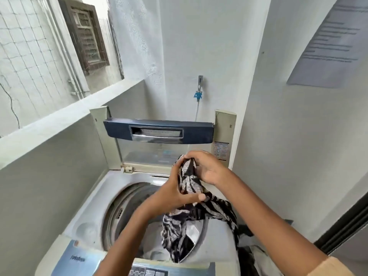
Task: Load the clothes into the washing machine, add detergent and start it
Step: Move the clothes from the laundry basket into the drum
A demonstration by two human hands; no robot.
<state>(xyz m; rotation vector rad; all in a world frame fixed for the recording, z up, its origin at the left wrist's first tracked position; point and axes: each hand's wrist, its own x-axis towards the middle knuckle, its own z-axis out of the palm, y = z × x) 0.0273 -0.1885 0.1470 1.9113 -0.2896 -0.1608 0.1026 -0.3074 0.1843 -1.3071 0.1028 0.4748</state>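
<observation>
Both your hands are over the open white top-loading washing machine [83,220], gripping one black-and-white zebra-striped cloth garment [189,180]. Your left hand [175,194] is closed around the bunched upper part from the left side, thumb lying across the front of the fabric. Your right hand [207,168] is clamped on the top of the same bunch from the right, fingers curled over it. The garment's lower end hangs down across the right rim of the round grey drum opening [119,208], part of it inside, part draped outside. Pale laundry sits low in the drum, blurred, probably clothes already loaded. The dark blue hinged lid [159,131] stands raised at the back. The blue control panel [83,259] sits at the near edge. A dark pile of clothes [247,253] lies just right of the machine.
</observation>
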